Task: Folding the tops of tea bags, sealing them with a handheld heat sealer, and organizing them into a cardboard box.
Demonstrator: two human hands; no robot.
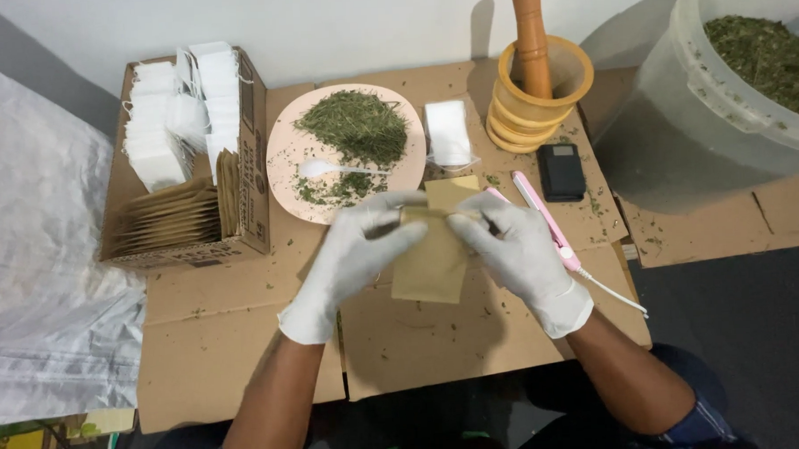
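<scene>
Gripping a tan paper pouch (434, 250), left hand (358, 252) and right hand (517, 247), beside cardboard box (188, 250).

Flattened cardboard sheets (244, 345) cover the floor (757, 327). Directly on them: cardboard box (247, 168), pink plate (282, 158), wooden mortar (537, 96), black device (561, 172), pink sealer (546, 224), white sachet (448, 132), scattered herb crumbs (594, 204).

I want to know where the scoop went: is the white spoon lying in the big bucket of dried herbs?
No: the white spoon lies on the pink plate, beside the herb pile.
</scene>
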